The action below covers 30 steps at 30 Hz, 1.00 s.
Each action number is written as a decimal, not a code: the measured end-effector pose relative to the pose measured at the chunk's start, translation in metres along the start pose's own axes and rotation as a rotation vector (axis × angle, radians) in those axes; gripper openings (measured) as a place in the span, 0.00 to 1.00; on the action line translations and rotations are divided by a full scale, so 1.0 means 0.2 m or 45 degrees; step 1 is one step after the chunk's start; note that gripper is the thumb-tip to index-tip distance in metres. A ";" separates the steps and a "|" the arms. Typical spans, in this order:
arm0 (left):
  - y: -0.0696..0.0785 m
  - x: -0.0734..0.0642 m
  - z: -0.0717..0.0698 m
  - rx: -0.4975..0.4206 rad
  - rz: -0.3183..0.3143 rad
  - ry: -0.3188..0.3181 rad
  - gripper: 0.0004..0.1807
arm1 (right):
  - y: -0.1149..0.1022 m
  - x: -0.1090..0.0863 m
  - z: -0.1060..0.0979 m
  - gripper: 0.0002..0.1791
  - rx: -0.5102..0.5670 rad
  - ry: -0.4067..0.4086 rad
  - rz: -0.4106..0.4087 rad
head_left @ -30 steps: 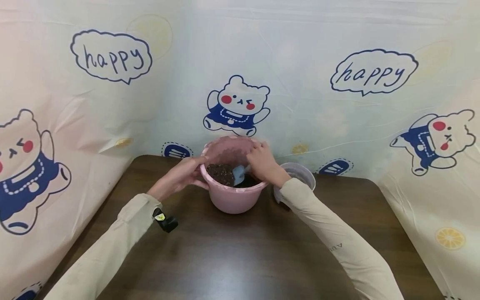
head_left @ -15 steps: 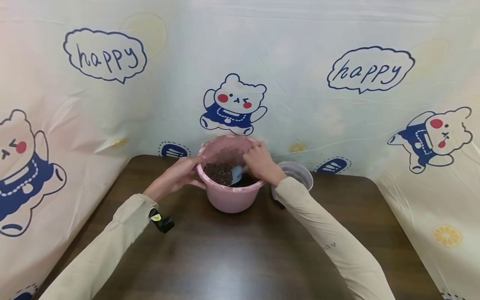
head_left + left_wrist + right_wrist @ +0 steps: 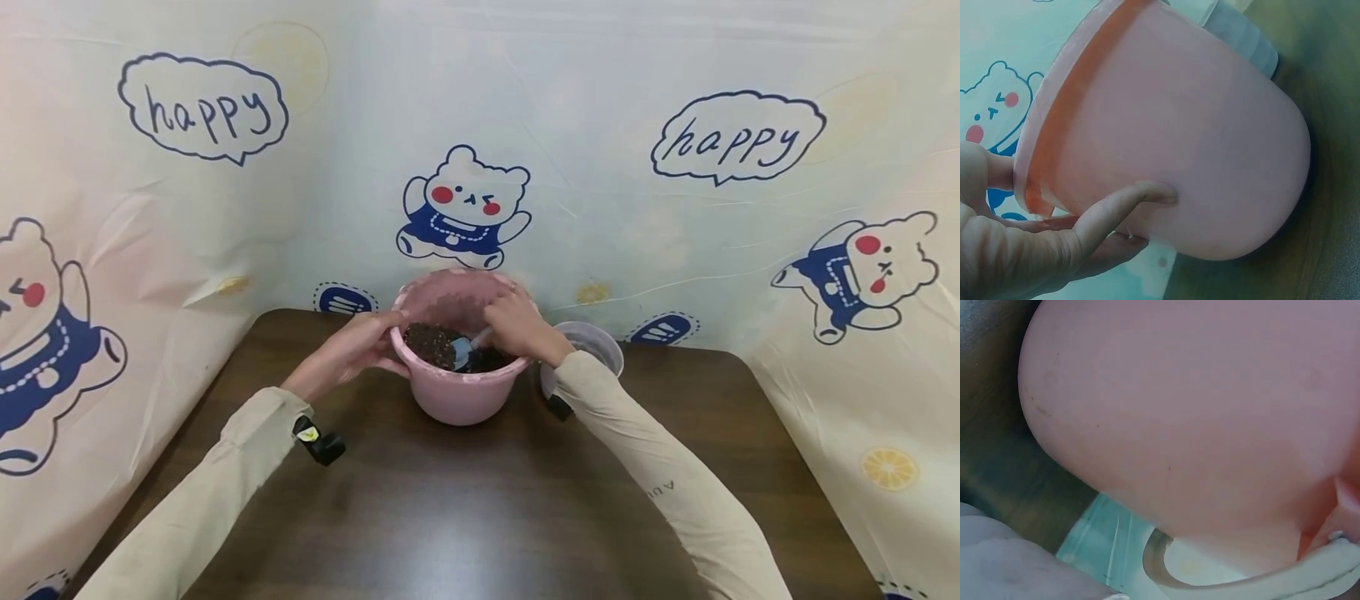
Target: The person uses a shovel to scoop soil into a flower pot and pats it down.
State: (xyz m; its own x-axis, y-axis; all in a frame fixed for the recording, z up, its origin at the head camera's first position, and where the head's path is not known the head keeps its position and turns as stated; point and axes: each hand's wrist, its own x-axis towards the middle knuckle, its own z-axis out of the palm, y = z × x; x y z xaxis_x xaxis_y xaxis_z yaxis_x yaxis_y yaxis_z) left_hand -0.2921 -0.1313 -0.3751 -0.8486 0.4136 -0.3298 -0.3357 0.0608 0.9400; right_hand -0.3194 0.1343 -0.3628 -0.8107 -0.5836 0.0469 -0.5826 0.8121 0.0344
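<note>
A pink bucket (image 3: 465, 400) with dark soil (image 3: 429, 343) inside stands near the table's back edge. My left hand (image 3: 348, 350) grips its left rim, thumb over the edge and fingers against the outer wall, as the left wrist view shows on the bucket wall (image 3: 1197, 125). My right hand (image 3: 517, 325) reaches over the right rim and holds a small blue shovel (image 3: 461, 353) by its pale handle. The blade meets the soil. In the right wrist view the bucket side (image 3: 1179, 394) fills most of the picture, and neither the right hand nor the shovel shows there.
A translucent tub (image 3: 600, 346) stands right of the bucket, partly behind my right forearm. A pale curved handle (image 3: 1260, 590) hangs by the bucket. Printed cloth (image 3: 360, 192) rises behind the dark wooden table (image 3: 450, 508).
The shovel blade has shifted slightly left in the soil, and more of its handle shows. My right hand has dipped a little. The left hand keeps its grip on the rim.
</note>
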 end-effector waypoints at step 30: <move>0.00 0.01 -0.01 0.011 -0.001 -0.001 0.36 | -0.02 -0.02 -0.05 0.11 0.147 0.023 -0.199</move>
State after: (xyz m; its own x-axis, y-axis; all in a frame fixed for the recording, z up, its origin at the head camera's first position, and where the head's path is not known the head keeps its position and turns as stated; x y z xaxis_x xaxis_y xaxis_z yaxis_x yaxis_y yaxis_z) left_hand -0.2938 -0.1322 -0.3761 -0.8478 0.4146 -0.3307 -0.3329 0.0694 0.9404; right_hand -0.3129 0.1335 -0.3539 -0.7094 -0.7016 0.0679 -0.7048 0.7057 -0.0721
